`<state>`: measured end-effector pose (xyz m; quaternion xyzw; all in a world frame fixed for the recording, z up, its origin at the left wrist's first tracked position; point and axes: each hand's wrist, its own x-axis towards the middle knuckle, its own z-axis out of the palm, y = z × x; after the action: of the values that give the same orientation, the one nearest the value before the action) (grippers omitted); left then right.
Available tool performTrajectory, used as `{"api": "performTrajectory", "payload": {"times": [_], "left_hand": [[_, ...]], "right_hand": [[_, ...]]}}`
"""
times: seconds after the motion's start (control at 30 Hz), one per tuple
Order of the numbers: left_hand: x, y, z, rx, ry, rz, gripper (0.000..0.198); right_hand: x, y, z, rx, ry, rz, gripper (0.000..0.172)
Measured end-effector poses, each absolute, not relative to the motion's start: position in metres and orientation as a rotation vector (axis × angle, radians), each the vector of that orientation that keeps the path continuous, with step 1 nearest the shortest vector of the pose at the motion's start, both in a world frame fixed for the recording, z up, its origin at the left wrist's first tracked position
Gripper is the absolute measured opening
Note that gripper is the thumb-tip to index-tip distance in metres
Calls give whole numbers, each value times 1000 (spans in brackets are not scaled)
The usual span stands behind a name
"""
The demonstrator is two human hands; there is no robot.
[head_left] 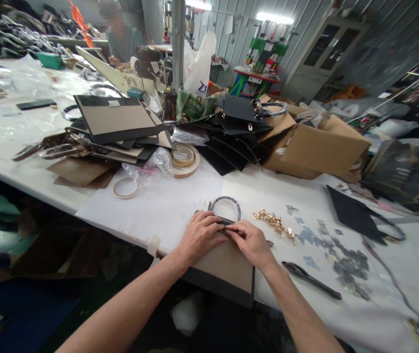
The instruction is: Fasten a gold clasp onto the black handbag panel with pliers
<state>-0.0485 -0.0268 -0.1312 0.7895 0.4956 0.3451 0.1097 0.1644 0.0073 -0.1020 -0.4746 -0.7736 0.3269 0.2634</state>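
Working mid-frame: right hand (250, 242) pinched together, can't tell on what; left hand (200, 238) on panel (226, 267), grip unclear. Handle (226, 198) looks attached; gold fittings (276, 223) lie loose center-right.

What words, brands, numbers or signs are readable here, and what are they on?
"Z", in blue on the white bag; the character after it is unclear.
Green bag: pale print, too blurred to read.
Dark bag at right: faint print, unreadable.
Cream panel: a round mark, no readable letters.
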Motion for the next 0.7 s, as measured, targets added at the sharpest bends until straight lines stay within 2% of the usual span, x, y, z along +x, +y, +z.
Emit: {"api": "performTrajectory", "payload": {"times": [0.17, 0.33, 0.53, 0.7], "left_hand": [[-47, -24, -129, 2216, 1531, 967, 33], [-43, -21, -123, 2112, 1617, 980, 32], [-42, -20, -117, 2097, 1622, 970, 30], [-45, -15, -124, 2171, 1607, 989, 30]], "right_hand": [[162, 10, -94, -1321, -2168, 844, 15], [159, 6, -101, -1313, -2171, 678, 21], [154, -4, -119, -1290, -1999, 628, 24], [163, -24, -109, -1223, -1771, 674, 24]]}}
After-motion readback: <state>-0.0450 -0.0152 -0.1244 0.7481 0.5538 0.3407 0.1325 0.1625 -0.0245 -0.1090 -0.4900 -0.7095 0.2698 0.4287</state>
